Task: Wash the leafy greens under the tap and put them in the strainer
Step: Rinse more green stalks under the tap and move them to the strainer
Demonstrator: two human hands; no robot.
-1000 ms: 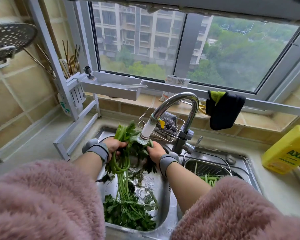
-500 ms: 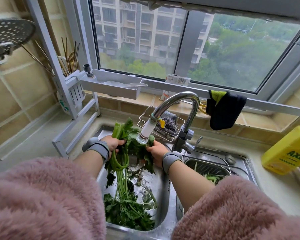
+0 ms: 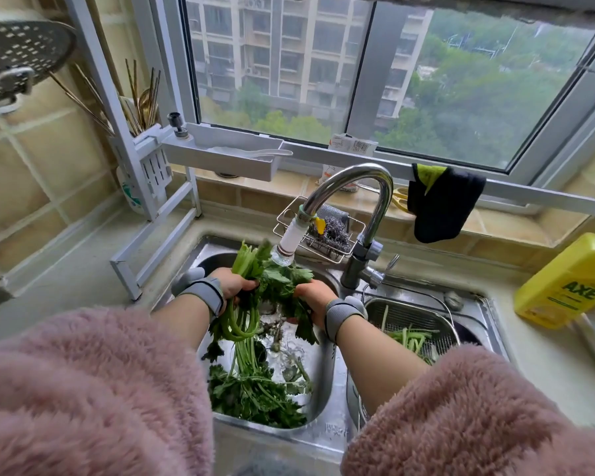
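Observation:
A bunch of leafy greens [image 3: 272, 280] with long bent stalks hangs right under the white nozzle of the chrome tap [image 3: 351, 180], over the left sink basin [image 3: 323, 365]. My left hand [image 3: 234, 283] grips the bunch on its left side and my right hand [image 3: 315, 295] grips its leaves on the right. Water splashes in the basin below. More greens [image 3: 255, 393] lie in a heap at the basin's near end. The metal mesh strainer [image 3: 423, 314] sits in the right basin with several green stalks [image 3: 409, 338] in it.
A yellow detergent bottle [image 3: 571, 283] stands on the counter at right. A wire rack with a scrubber [image 3: 327, 231] hangs behind the tap. A dark cloth [image 3: 443, 204] drapes over the white rail. A white dish rack [image 3: 141, 187] stands at left.
Both hands stay on the bunch under the tap; they have shifted it slightly, with the stalk tops now a little closer to the nozzle.

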